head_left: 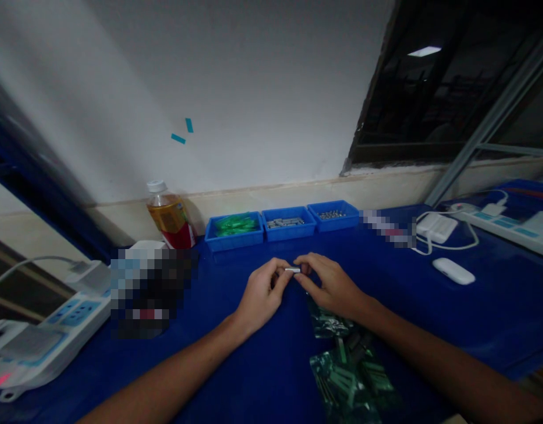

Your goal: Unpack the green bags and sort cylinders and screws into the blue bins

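**Between 2 hands, low over the blue table (236,377): 1 small metal piece (292,270)**

At the centre of my view, the left hand (257,294) and the right hand (331,285) meet fingertip to fingertip. Each is almost closed. Thumb and forefinger pinch 1 end of the piece, and the other fingers curl loosely under. The piece lies level between them. I judge that this 2-sided pinch is used because the piece is too little for 1 hand to keep steady. Both forearms lie low over the table, maybe for support, but I cannot tell if they touch it.

From the hands, at 12 o'clock, 3 blue trays stand in a row, side by side, near the wall. The left tray (234,241) has green parts, and the middle tray (289,233) and the right tray (335,224) have small grey parts. I think this keeps each sort apart and within easy reach. At 10 o'clock a bottle (169,217) of amber drink stands off to the side. At 5 o'clock, just beside the right wrist, clear bags (348,371) with green pieces lie flat on the table. At 3 o'clock, well apart, lies a white oval device (453,271). At 8 o'clock lies a white power strip (55,330).
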A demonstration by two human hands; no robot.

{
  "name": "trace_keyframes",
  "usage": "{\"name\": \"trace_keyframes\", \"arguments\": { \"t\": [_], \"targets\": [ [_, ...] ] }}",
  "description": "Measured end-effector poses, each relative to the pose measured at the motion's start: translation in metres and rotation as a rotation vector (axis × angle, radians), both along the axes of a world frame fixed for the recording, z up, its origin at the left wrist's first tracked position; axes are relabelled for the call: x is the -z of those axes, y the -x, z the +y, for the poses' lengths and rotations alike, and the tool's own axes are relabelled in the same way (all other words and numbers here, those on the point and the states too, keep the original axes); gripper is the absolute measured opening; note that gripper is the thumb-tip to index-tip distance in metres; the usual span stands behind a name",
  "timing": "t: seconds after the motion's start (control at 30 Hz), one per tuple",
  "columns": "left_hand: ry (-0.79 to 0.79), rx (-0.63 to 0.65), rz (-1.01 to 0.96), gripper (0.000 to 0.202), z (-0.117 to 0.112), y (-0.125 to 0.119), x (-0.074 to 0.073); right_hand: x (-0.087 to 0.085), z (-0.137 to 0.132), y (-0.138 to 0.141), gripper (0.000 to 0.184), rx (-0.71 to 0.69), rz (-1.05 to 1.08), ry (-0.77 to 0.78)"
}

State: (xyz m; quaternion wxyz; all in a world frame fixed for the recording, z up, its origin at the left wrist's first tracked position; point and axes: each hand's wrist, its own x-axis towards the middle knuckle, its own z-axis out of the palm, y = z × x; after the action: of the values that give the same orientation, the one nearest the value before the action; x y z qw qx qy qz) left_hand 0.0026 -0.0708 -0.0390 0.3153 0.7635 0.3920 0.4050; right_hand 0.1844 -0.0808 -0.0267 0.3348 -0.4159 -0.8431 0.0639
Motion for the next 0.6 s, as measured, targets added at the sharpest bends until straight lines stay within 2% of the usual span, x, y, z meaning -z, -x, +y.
{"name": "trace_keyframes", "arguments": {
  "t": [0.13, 0.27, 0.33, 0.5, 0.6],
  "targets": [
    [0.027, 0.007, 0.012, 0.027, 0.002, 0.000, 0.000, -0.001, -0.001, 0.000, 0.011, -0.008, -0.051, -0.053],
    [0.029, 0.042, 0.139, 0.027, 0.002, 0.000, 0.001, -0.004, 0.008, -0.008, 0.014, 0.046, -0.086, -0.071],
    [-0.041, 0.089, 0.235, 0.028, 0.000, 0.000, 0.001, -0.004, 0.017, -0.018, 0.017, 0.116, -0.064, -0.063],
    [-0.274, 0.274, 0.524, 0.049, -0.008, 0.000, -0.003, 0.006, 0.044, -0.047, 0.015, 0.293, 0.058, -0.020],
    [-0.309, 0.270, 0.585, 0.037, -0.010, -0.001, -0.003, 0.006, 0.054, -0.055, 0.012, 0.337, 0.114, -0.041]
  ]
}}
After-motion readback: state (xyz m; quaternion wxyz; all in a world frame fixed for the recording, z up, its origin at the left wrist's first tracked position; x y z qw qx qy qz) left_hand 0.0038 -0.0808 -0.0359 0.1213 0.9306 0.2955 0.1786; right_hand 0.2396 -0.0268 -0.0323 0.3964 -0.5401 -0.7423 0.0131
